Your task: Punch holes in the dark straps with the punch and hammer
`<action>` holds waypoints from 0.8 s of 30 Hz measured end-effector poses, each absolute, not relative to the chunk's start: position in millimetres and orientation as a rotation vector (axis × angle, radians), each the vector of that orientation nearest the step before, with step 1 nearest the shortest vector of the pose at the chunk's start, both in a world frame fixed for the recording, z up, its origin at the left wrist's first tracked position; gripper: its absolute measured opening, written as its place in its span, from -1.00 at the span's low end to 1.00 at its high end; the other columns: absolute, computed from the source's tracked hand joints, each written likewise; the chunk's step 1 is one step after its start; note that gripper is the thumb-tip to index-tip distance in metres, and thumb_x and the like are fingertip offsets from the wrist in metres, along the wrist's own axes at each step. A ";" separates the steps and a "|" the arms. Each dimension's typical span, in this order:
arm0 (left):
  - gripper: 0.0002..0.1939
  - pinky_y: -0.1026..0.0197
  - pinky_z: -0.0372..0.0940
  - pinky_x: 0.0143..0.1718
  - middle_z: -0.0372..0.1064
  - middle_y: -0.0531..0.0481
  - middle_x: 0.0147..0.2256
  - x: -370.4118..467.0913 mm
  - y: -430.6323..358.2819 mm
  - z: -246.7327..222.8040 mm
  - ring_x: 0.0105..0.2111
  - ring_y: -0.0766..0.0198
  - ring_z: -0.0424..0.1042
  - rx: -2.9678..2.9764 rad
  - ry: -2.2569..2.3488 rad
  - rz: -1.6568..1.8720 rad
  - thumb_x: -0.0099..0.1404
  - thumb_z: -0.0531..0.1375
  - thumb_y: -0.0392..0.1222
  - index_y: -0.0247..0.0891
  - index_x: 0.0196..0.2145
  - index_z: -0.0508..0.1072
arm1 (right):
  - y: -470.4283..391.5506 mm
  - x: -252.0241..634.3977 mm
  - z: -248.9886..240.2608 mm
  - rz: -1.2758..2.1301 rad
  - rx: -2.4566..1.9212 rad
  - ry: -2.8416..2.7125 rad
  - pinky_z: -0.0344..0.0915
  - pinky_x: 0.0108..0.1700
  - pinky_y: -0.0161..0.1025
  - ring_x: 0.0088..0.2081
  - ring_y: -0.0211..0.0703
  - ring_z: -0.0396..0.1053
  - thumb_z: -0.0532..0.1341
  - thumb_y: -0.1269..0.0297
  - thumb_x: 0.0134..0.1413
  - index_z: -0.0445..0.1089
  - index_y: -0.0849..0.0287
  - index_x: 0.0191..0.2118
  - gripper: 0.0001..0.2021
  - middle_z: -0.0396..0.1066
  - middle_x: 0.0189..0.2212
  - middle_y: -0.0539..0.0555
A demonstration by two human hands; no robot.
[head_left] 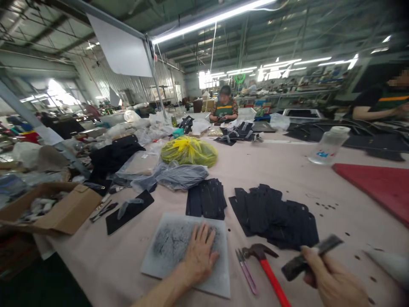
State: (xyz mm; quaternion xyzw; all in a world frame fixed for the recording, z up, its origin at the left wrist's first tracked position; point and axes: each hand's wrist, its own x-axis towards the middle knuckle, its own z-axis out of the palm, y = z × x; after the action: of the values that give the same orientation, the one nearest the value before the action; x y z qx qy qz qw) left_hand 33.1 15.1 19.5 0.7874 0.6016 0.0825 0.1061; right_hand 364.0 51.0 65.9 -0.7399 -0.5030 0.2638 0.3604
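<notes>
My left hand (200,256) lies flat, fingers spread, on a pale square board (159,256) with dark scuffs on its surface. At the lower right, my right hand (332,273) grips a dark, blurred bar-shaped object (311,257) just above the table. Between the hands lie a hammer (271,277) with a red handle and a small pair of pink-handled snips (246,271). Beyond them, black cut pieces (275,215) are spread in an overlapping pile. A smaller stack of black pieces (206,199) sits right behind the board.
A yellow bag (189,152) and grey plastic bag (182,176) sit farther back. At left are a cardboard box (68,209) and black panel (129,212). A clear bottle (329,146) and red sheet (377,187) are at right. Two people are beyond the table.
</notes>
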 end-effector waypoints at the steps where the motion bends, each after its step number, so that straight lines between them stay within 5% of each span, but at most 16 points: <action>1: -0.32 -0.21 -0.20 0.33 -0.21 -0.16 0.37 28.2 4.8 18.1 0.36 -0.05 -0.25 2.335 1.744 0.224 0.34 0.12 -0.10 -0.19 0.34 0.00 | 38.0 347.7 64.9 0.788 -1.879 -1.308 0.23 -0.54 -0.25 -0.61 -0.15 0.32 0.09 -0.28 0.01 0.35 0.12 -0.53 -0.48 0.29 -0.70 0.00; 4: -0.29 -0.24 -0.13 0.32 -0.18 -0.14 0.37 9.9 -36.2 14.8 0.35 -0.07 -0.18 2.348 1.647 0.233 0.26 0.18 -0.20 -0.17 0.32 0.05 | 16.2 288.2 60.8 1.079 -1.682 -1.342 0.17 -0.58 -0.28 -0.64 -0.19 0.25 0.07 -0.29 0.02 0.32 0.12 -0.49 -0.48 0.21 -0.71 -0.06; 9: -0.61 -0.10 0.13 0.23 0.28 -0.18 0.17 -13.4 -83.1 34.0 0.19 0.01 0.24 1.930 1.633 0.625 0.33 0.10 -0.16 -0.21 0.09 0.40 | -3.4 214.8 61.8 1.390 -1.466 -1.381 0.08 -0.62 -0.34 -0.67 -0.27 0.17 0.12 -0.19 0.08 0.21 0.12 -0.53 -0.54 0.15 -0.71 -0.11; 12: -0.64 0.04 0.33 0.04 0.49 -0.16 -0.06 -13.8 -74.8 60.4 -0.04 0.07 0.45 1.448 1.586 0.749 0.35 0.09 -0.06 -0.26 -0.01 0.47 | -12.0 190.2 66.3 1.476 -1.423 -1.419 0.10 -0.62 -0.35 -0.65 -0.27 0.19 0.13 -0.13 0.10 0.23 0.13 -0.51 -0.59 0.20 -0.67 -0.09; 20: -0.79 0.29 0.24 -0.37 0.46 0.00 -0.41 -2.2 -57.6 82.1 -0.38 0.24 0.40 1.171 1.133 0.763 0.10 0.18 -0.32 -0.36 -0.28 0.54 | -16.8 152.0 74.1 1.281 -1.481 -1.636 0.06 -0.50 -0.32 -0.55 -0.26 0.19 0.15 0.02 0.10 0.22 0.14 -0.57 -0.65 0.18 -0.65 -0.10; 24: -0.79 0.32 0.18 -0.40 0.42 0.04 -0.44 -3.5 -57.5 73.4 -0.40 0.28 0.35 1.115 1.113 0.803 0.03 0.17 -0.40 -0.37 -0.33 0.52 | -22.4 134.6 77.2 1.130 -1.504 -1.695 0.03 -0.45 -0.30 -0.50 -0.25 0.14 0.18 0.13 0.03 0.10 0.11 -0.59 -0.69 0.12 -0.62 -0.11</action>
State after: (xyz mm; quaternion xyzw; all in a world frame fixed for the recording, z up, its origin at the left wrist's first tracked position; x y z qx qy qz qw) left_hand -3.5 -57.5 73.4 0.4876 0.4870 0.3511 0.6339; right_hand 134.6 -22.4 77.2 -0.5666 -0.6385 0.4257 0.3003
